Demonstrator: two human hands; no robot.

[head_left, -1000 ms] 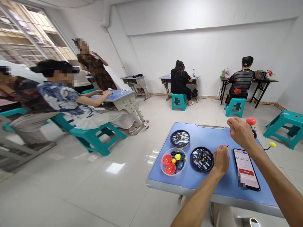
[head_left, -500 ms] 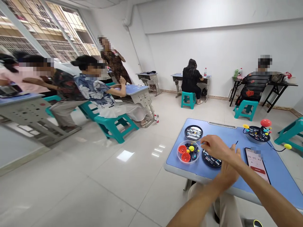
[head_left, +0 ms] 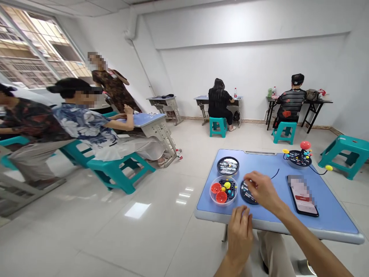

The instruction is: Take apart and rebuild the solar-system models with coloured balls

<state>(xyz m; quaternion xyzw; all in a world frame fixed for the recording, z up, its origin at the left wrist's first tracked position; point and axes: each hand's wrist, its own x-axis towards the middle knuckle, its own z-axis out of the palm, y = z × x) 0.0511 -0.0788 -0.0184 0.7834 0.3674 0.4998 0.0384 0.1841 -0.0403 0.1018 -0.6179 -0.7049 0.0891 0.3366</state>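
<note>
My right hand (head_left: 263,190) hovers over the right part of a black printed disc (head_left: 248,192), its fingers bent together in a pinch; what lies between them, if anything, is hidden. Past its wrist a thin curved black rod (head_left: 276,174) shows against the blue tabletop; I cannot tell whether it touches the hand. My left hand (head_left: 240,232) is at the front table edge, back up, fingers loosely bent, with no object visible in it. Left of the disc stands a clear round tub (head_left: 211,198) with red half-shells (head_left: 221,197), a yellow ball (head_left: 227,185) and black parts.
Another black-rimmed disc (head_left: 228,165) lies behind the tub. A planet model (head_left: 300,158) with a red ball stands at the back right, its yellow-tipped arm overhanging the table edge. A phone (head_left: 305,204) lies at right. Several people sit at other desks; one person (head_left: 111,82) stands.
The view has swung right. My left hand has come back from under my right forearm to the front table edge. My right hand stays near the disc.
</note>
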